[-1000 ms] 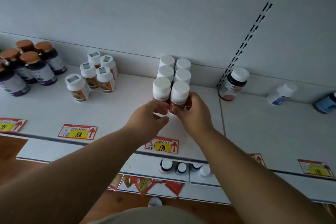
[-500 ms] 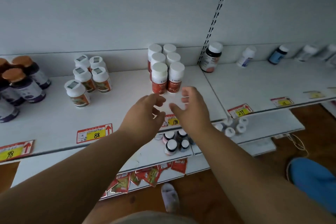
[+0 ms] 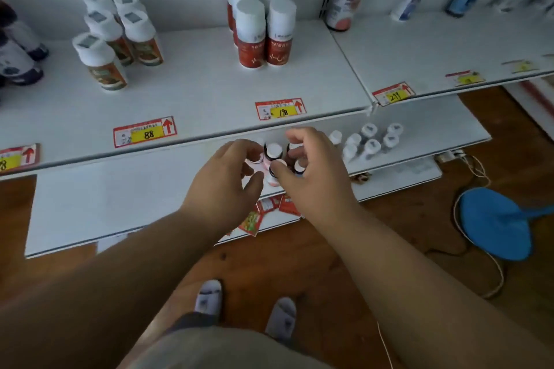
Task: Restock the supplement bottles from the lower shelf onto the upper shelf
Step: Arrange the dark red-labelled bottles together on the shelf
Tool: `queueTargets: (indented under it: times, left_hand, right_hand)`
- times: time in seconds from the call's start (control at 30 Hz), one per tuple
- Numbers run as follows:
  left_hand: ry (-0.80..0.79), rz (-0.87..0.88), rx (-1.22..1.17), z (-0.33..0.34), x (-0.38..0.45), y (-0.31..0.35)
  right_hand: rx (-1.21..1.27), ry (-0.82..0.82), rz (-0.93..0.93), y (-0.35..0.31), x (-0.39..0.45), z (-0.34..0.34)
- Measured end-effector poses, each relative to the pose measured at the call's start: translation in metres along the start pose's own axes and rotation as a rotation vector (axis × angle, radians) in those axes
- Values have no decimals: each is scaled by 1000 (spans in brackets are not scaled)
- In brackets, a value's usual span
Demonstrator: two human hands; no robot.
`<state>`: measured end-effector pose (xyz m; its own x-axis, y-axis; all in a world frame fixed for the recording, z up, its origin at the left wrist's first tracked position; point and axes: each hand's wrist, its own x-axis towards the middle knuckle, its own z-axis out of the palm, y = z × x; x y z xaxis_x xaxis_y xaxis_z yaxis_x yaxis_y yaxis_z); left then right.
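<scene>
White-capped, dark-bodied supplement bottles [image 3: 273,156] stand clustered on the lower shelf [image 3: 120,204], just under the lip of the upper shelf [image 3: 195,90], and we have both hands over them. Our left hand [image 3: 223,186] and right hand [image 3: 311,174] hover with fingers loosely curled and spread around the caps; whether either has closed on a bottle we cannot tell (the fingers hide the contact). To do this well, we judge it best to take one bottle per hand by the body below the cap, lift straight up so neighbours stay standing, and clear the shelf edge before rising. At twelve o'clock stand red-labelled bottles [image 3: 263,33] behind the 198 price tag [image 3: 280,109]. The shelving is white board; below it is wooden floor [image 3: 299,257], with a blue object [image 3: 494,225] at four o'clock.
</scene>
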<state>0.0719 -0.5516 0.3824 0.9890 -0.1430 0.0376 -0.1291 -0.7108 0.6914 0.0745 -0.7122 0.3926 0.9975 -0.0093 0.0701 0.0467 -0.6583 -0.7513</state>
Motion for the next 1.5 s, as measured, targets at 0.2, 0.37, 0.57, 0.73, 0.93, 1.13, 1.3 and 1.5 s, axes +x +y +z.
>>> queueTargets:
  times: [0.2, 0.37, 0.57, 0.73, 0.93, 1.13, 1.3, 1.5]
  left_hand:
    - [-56, -151, -14, 58, -4, -29]
    - [-124, -254, -31, 109, 19, -85]
    - [-220, -402, -158, 195, 71, -162]
    - [-237, -466, -256, 262, 110, -207]
    - [-298, -435, -317, 302, 142, -235]
    - [-287, -385, -225, 287, 139, -222]
    - [-256, -455, -305, 232, 101, -175]
    - [-240, -408, -398, 133, 25, -65]
  right_hand:
    - [41, -53, 53, 60, -7, 30]
    - [67, -72, 164, 118, 6, 90]
    - [34, -33, 370, 218, 28, 173]
    - [-29, -46, 487, 291, 53, 216]
    - [51, -99, 472, 325, 77, 241]
    - [185, -5, 477, 308, 72, 231]
    - [210, 44, 480, 250, 40, 177]
    - [257, 84, 380, 137, -37, 62]
